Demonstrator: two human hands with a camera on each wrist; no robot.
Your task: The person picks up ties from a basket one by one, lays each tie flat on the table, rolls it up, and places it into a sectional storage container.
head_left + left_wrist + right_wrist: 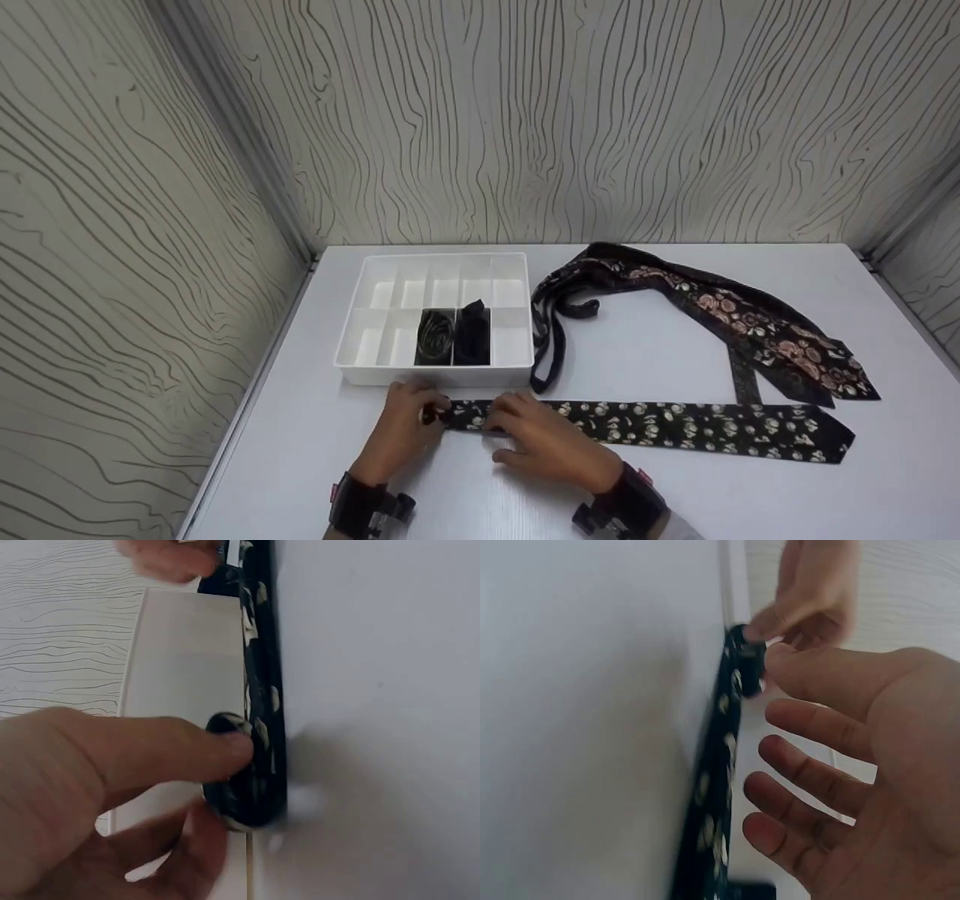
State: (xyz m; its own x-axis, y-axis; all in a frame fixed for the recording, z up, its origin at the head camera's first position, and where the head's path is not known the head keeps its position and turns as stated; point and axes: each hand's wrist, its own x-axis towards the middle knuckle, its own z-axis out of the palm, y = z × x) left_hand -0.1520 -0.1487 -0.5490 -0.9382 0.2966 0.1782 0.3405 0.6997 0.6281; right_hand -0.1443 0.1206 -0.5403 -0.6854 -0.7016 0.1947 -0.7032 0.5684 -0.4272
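A black necktie (679, 425) with pale flowers lies lengthwise along the front of the table, its wide pointed end at the right. Its left end is coiled into a small roll (238, 811). My left hand (411, 421) pinches this roll between thumb and fingers. In the right wrist view, my right hand (840, 765) has its fingers spread and slightly bent beside the tie, with nothing gripped. From the head view, that same right hand (546, 442) hovers over the strip, a short way right of the roll.
Behind the hands stands a white divided box (439, 376). Two of its front compartments hold a dark patterned rolled tie (435, 339) and a plain black rolled tie (472, 341). Right of it, dark ties, one with pink flowers (720, 304), lie in a loose heap against the box.
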